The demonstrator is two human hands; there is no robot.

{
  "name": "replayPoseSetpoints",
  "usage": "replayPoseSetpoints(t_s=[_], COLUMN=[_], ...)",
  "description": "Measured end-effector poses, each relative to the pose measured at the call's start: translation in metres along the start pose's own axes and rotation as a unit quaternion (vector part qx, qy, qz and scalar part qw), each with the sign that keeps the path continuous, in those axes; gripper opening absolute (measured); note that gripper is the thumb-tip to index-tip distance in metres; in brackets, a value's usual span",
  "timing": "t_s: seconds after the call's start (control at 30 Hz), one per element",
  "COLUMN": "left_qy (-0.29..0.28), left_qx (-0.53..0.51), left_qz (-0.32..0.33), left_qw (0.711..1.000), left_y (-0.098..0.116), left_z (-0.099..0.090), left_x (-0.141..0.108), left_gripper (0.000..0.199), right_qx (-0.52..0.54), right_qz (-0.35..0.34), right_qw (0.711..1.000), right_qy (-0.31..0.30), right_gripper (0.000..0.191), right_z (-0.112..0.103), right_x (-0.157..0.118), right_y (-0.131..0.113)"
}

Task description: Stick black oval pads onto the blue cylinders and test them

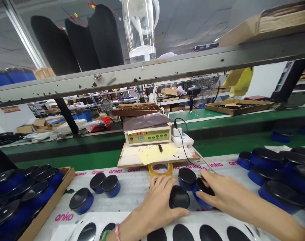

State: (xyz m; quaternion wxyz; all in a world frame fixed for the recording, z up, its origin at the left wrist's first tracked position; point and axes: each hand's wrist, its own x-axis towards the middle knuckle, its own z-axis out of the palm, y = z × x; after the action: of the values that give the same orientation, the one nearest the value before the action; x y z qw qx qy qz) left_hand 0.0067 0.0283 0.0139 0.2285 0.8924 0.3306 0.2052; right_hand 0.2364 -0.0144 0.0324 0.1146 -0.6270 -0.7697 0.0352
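Observation:
My left hand [158, 197], with green and pink bracelets on its wrist, curves around the left side of a round black-topped piece [180, 197]. The thumb lies along its near edge and the fingers are at its far side. With thumb and fingers my right hand [216, 185] grips a blue round case [204, 195] that has a glossy black top. Just behind the two stands another blue case [186, 179]. Below my hands lies a white sheet of black round stickers [182, 232], partly covered by my left forearm.
Several blue cases [82, 201] stand to the left, beside a cardboard tray [52, 207] full of them. More are stacked at right [280, 187]. Yellow tape [161, 170] and a control box [148, 135] sit ahead. A metal shelf [152, 72] crosses above.

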Motion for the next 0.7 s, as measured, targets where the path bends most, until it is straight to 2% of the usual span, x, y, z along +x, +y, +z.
replayPoseSetpoints(t_s=[0.1,0.2,0.3,0.4,0.47,0.6,0.63,0.7], left_qy=[0.018,0.043,0.058,0.046,0.051,0.062,0.071,0.103], left_qx=[-0.105,-0.166,-0.199,-0.219,-0.204,-0.148,-0.128,-0.084], left_qz=[0.021,0.046,0.045,0.018,0.0,-0.004,-0.016,-0.067], left_qw=[0.994,0.984,0.977,0.974,0.978,0.987,0.989,0.989], left_y=[0.017,0.033,0.04,0.042,0.04,0.026,0.019,0.002], left_z=[-0.008,-0.016,-0.027,-0.037,-0.04,-0.041,-0.042,-0.046], left_x=[0.0,0.0,-0.004,-0.013,-0.019,-0.037,-0.045,-0.064], left_gripper=[0.089,0.086,0.077,0.076,0.08,0.087,0.089,0.088], right_qx=[0.128,0.221,0.244,0.27,0.296,0.321,0.311,0.251], right_qz=[-0.01,-0.065,-0.063,-0.052,-0.046,-0.064,-0.078,-0.082], right_qw=[0.992,0.973,0.968,0.961,0.953,0.945,0.947,0.96], right_qy=[-0.005,0.002,0.018,0.038,0.046,-0.001,0.009,0.095], right_gripper=[0.021,0.017,0.019,0.024,0.028,0.033,0.036,0.041], right_z=[-0.021,-0.031,-0.025,-0.01,-0.001,0.007,0.006,0.002], right_x=[-0.004,-0.004,0.001,0.009,0.014,0.022,0.023,0.024], right_y=[-0.016,-0.038,-0.053,-0.06,-0.065,-0.072,-0.07,-0.06])
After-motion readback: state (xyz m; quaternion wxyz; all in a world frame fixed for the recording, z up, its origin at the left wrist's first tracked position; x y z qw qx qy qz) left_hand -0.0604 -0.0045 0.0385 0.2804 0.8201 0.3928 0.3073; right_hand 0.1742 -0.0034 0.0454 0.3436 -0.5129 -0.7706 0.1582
